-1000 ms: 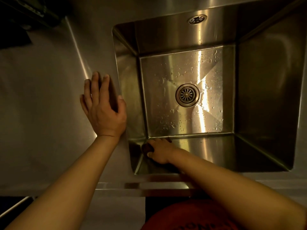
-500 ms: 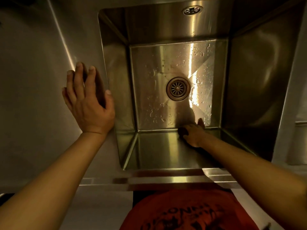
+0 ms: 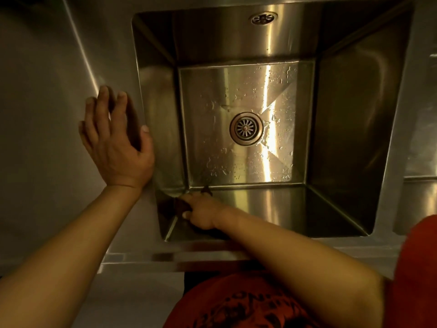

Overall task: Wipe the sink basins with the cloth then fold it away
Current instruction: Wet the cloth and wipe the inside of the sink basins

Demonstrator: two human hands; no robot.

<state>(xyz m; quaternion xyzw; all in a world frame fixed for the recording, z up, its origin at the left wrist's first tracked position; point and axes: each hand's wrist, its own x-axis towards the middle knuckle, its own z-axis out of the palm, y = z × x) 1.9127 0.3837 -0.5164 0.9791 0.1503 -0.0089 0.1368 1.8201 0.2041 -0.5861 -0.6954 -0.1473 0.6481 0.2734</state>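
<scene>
A deep stainless steel sink basin (image 3: 354, 119) fills the middle of the head view, with a round drain (image 3: 246, 128) in its wet floor. My right hand (image 3: 201, 213) reaches down inside the basin and presses a small dark cloth (image 3: 182, 205) against the near wall at the near left corner; most of the cloth is hidden under my fingers. My left hand (image 3: 113, 143) rests flat on the steel counter just left of the basin rim, fingers spread, holding nothing.
An overflow grille (image 3: 264, 18) sits high on the far wall. Steel counter (image 3: 42, 114) stretches to the left. A second basin's edge (image 3: 423, 162) shows at the far right. My red shirt (image 3: 236, 304) is at the bottom, against the counter's front edge.
My right hand has slid the cloth along the near wall from the middle back to the near left corner. My left hand has stayed flat on the counter.
</scene>
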